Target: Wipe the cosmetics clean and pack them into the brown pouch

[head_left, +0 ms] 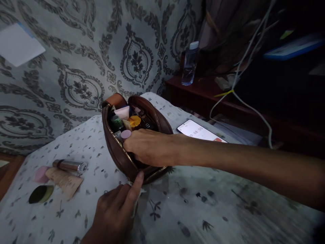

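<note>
While one digit of your left hand (pixel 113 208) touched the near rim, your right hand (pixel 149 145) dipped into the brown zippered cosmetic bag (pixel 117 156) around it; neither hand's opening or hold was clear. Its walls seemed soft, best steadied by that rim.

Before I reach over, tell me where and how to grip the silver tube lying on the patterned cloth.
Pinch the silver tube across its body, right of the middle, coming from above with fingertips along its two long sides. It lies on its side, long and slim, and the beige tube crowds its near side towards the left, so the right half looks easier.
</note>
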`<action>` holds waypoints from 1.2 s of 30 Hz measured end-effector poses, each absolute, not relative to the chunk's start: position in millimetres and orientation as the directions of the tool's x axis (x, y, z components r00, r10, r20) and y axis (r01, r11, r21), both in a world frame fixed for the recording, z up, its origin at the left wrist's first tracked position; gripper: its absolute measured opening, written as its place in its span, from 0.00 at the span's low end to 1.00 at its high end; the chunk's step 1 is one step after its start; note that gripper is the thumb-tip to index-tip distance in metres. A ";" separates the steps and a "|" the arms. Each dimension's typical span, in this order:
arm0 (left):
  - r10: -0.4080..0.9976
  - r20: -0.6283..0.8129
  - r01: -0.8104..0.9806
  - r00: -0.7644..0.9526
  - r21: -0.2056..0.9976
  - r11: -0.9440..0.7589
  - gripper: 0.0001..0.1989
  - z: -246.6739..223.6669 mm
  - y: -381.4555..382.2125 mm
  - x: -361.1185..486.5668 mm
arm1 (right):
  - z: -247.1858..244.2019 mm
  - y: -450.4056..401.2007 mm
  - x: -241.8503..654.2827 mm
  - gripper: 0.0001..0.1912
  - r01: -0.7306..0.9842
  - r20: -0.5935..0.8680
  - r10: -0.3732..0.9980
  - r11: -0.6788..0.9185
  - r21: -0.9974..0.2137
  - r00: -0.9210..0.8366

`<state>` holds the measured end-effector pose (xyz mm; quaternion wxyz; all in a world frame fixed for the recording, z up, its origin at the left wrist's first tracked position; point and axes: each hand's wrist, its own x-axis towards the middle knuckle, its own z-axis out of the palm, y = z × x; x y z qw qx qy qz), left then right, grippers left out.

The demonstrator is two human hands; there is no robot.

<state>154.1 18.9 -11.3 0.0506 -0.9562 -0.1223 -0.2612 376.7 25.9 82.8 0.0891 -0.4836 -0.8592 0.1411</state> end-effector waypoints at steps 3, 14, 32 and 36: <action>0.204 0.518 0.257 0.831 -0.031 -0.966 0.32 -11.4 18.1 154.4 | 81.6 25.8 377.8 0.10 0.779 0.072 0.817 0.568 -0.264 -0.572; 0.206 0.527 0.256 0.824 -0.023 -0.967 0.34 -10.8 19.1 156.0 | 86.9 20.4 390.6 0.09 0.714 0.032 0.770 0.606 -0.351 -0.637; 0.217 0.499 0.253 0.839 -0.005 -0.968 0.34 -13.3 20.2 156.1 | 90.7 29.9 388.9 0.10 0.704 0.027 0.749 0.633 -0.324 -0.662; 0.236 0.491 0.267 0.839 0.008 -0.964 0.32 -17.8 20.9 153.1 | 91.2 44.4 378.2 0.06 0.752 -0.086 0.785 0.546 -0.369 -0.613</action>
